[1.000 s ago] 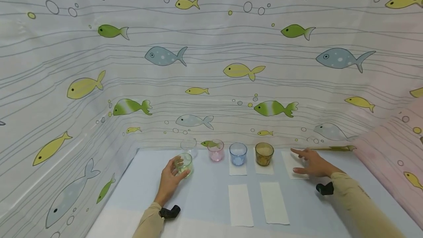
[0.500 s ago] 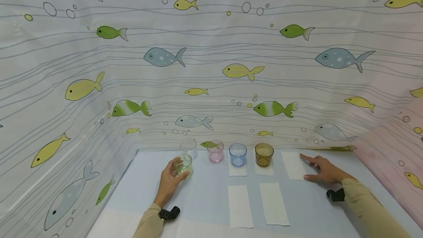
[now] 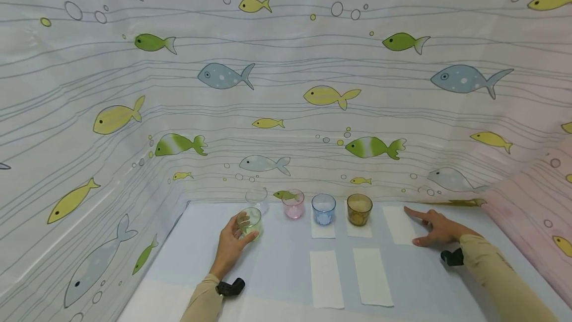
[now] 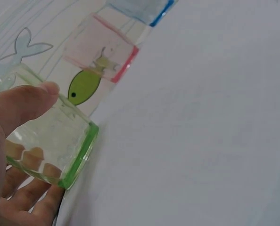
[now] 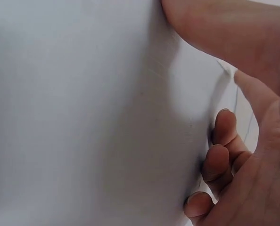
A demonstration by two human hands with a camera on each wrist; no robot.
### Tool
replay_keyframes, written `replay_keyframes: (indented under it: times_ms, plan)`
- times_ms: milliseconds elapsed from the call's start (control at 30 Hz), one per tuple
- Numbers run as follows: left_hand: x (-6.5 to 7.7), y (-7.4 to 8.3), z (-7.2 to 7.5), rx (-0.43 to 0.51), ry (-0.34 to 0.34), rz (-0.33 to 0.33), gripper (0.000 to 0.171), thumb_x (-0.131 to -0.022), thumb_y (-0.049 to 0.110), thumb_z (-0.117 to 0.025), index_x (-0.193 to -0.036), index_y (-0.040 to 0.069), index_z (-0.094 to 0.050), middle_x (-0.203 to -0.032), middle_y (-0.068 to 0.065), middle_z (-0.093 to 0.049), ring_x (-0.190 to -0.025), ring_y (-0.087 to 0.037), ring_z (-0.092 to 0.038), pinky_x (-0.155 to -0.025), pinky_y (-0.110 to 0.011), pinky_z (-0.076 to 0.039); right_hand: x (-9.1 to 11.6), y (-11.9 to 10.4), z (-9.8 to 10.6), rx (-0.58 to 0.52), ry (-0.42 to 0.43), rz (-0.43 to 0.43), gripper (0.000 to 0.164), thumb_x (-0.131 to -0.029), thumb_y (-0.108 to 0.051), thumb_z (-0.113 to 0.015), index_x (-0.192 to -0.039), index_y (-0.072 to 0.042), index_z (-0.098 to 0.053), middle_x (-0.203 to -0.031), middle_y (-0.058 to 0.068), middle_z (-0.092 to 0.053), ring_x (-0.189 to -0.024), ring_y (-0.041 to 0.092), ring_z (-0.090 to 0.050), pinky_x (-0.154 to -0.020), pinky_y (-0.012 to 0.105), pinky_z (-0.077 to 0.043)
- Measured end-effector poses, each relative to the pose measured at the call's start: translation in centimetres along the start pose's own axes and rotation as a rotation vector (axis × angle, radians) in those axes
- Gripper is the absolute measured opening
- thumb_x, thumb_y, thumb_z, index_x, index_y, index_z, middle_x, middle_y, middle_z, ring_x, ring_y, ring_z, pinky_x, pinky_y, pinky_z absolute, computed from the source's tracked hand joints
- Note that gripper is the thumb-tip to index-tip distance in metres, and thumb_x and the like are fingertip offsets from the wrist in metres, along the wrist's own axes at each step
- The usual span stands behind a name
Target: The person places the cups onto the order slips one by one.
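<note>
My left hand [image 3: 230, 245] grips a green-tinted clear glass [image 4: 60, 134], thumb on the near side and fingers round the far side. In the left wrist view the glass stands upright relative to the sheet, its thick base at or close to the surface. My right hand [image 3: 440, 227] lies at the right edge of a white paper strip [image 3: 396, 225], index finger and thumb stretched toward its right corners. The right wrist view shows its other fingers [image 5: 217, 160] bent, with nothing held.
Behind the green glass stands a clear glass [image 3: 256, 200]. A pink glass [image 3: 293, 208], a blue glass [image 3: 323, 211] and an amber glass [image 3: 359, 211] follow to the right, the last two on paper strips. Two more strips lie in front, left [image 3: 326, 280] and right [image 3: 373, 277]. Fish-printed curtain [image 3: 286, 138] surrounds the table.
My right hand has shifted right, from over the right paper strip to its right edge, then stayed about there. The left hand and green glass have kept their place.
</note>
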State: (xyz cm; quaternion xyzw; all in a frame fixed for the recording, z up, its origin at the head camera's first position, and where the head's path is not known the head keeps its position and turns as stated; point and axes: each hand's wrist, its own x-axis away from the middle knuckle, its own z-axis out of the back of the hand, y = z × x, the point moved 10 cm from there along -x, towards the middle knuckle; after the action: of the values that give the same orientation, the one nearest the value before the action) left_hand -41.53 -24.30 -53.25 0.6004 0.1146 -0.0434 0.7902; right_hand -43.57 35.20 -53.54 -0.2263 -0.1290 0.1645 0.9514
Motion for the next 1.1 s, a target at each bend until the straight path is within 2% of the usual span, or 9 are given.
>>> replay_keyframes:
  times_ms: [267, 500, 600, 733, 867, 967, 1100]
  plan:
    - [0.3, 0.2, 0.2, 0.007, -0.006, -0.016, 0.076, -0.085, 0.008, -0.090, -0.151, 0.002, -0.052, -0.144, -0.024, -0.063, -0.142, -0.041, -0.054, -0.123, -0.051, -0.040, 0.0, 0.3, -0.5, -0.017, -0.013, -0.035, 0.096, -0.085, -0.043, -0.088, -0.159, -0.004, -0.042, -0.113, 0.021, -0.051, -0.103, 0.031, -0.048, -0.082, 0.040, -0.043]
    - [0.3, 0.2, 0.1, 0.037, -0.038, 0.023, 0.076, -0.085, 0.007, -0.089, -0.151, 0.002, -0.052, -0.150, -0.024, -0.059, -0.146, -0.041, -0.052, -0.122, -0.049, -0.043, 0.1, 0.9, -1.0, -0.009, -0.012, -0.074, 0.098, -0.083, -0.046, -0.089, -0.160, -0.007, -0.043, -0.116, 0.022, -0.052, -0.106, 0.033, -0.051, -0.085, 0.043, -0.046]
    - [0.2, 0.7, 0.3, 0.038, -0.041, 0.021, 0.076, -0.085, 0.006, -0.089, -0.152, 0.001, -0.051, -0.151, -0.023, -0.059, -0.146, -0.041, -0.052, -0.120, -0.047, -0.045, 0.0, 0.9, -1.0, -0.016, -0.009, -0.067, 0.098, -0.083, -0.046, -0.090, -0.160, -0.007, -0.043, -0.116, 0.022, -0.052, -0.106, 0.033, -0.051, -0.085, 0.044, -0.046]
    - [-0.1, 1.8, 0.7, 0.046, -0.044, 0.015, 0.076, -0.085, 0.006, -0.089, -0.151, 0.001, -0.053, -0.150, -0.021, -0.061, -0.143, -0.038, -0.056, -0.114, -0.038, -0.052, 0.0, 0.8, -0.8, -0.021, -0.008, -0.057, 0.098, -0.083, -0.045, -0.090, -0.160, -0.006, -0.043, -0.117, 0.021, -0.052, -0.107, 0.032, -0.051, -0.086, 0.044, -0.046]
    - [-0.3, 3.4, 0.6, 0.114, -0.088, 0.000, 0.074, -0.084, 0.002, -0.088, -0.150, 0.001, -0.055, -0.147, -0.022, -0.063, -0.134, -0.027, -0.065, -0.105, -0.026, -0.057, -0.1, 0.7, -0.5, -0.025, -0.003, -0.054, 0.100, -0.082, -0.044, -0.091, -0.159, -0.004, -0.043, -0.117, 0.022, -0.052, -0.106, 0.033, -0.051, -0.085, 0.042, -0.046]
    - [-0.4, 4.9, 0.0, 0.147, -0.138, -0.012, 0.072, -0.084, 0.003, -0.089, -0.149, 0.003, -0.057, -0.146, -0.021, -0.065, -0.130, -0.024, -0.068, -0.102, -0.023, -0.058, -0.3, 0.9, -0.3, -0.029, -0.003, -0.064, 0.101, -0.081, -0.044, -0.092, -0.159, -0.005, -0.043, -0.118, 0.023, -0.051, -0.106, 0.033, -0.050, -0.085, 0.042, -0.046]
    - [-0.6, 7.1, -1.5, 0.140, -0.221, -0.032, 0.072, -0.085, 0.008, -0.089, -0.150, 0.007, -0.058, -0.147, -0.018, -0.065, -0.134, -0.026, -0.066, -0.104, -0.022, -0.057, -0.3, 1.0, -0.2, -0.027, -0.008, -0.079, 0.102, -0.080, -0.046, -0.092, -0.160, -0.007, -0.042, -0.119, 0.024, -0.051, -0.106, 0.034, -0.051, -0.086, 0.043, -0.046]
